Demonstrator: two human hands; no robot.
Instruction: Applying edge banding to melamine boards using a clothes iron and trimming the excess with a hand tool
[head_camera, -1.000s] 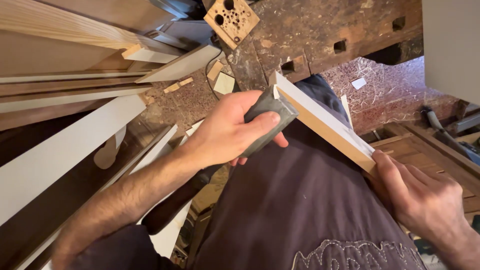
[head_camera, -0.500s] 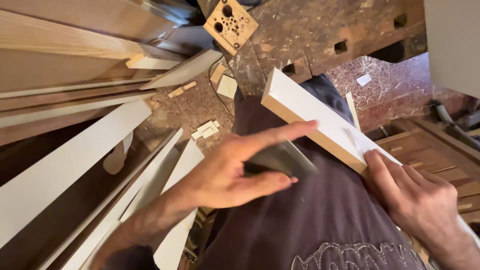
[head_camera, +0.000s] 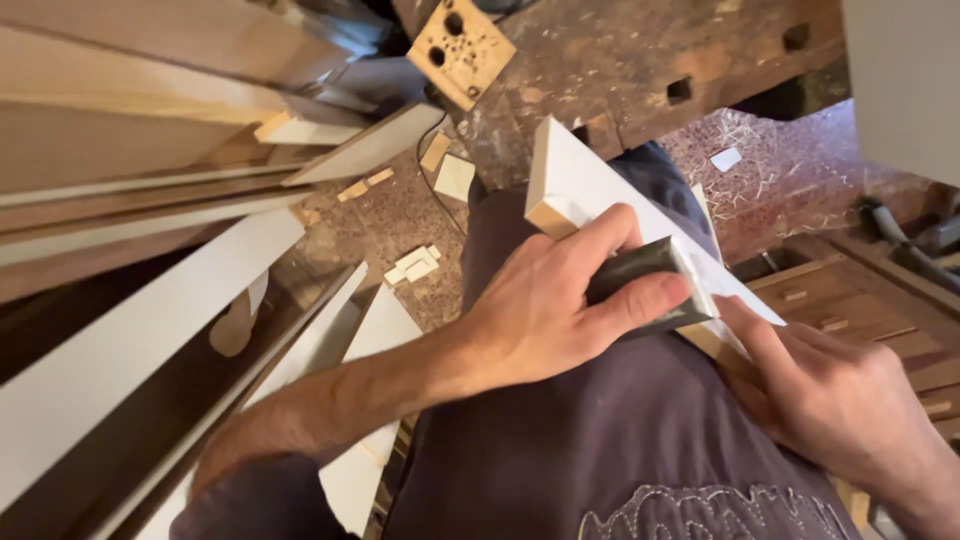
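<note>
Hands press grey sanding block on white-painted board.

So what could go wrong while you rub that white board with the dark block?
The white board rests only on the lap, steadied by the right hand, so it might slip. The left hand pushes the dark sanding block toward the right hand's fingers, which could get scraped. Loose boards lean nearby and might be knocked over.

Long white boards lean along the left, bare wooden planks stacked above them. Up top, a square wooden block drilled with holes. Small offcuts litter the speckled floor, wood shavings scattered right.
</note>
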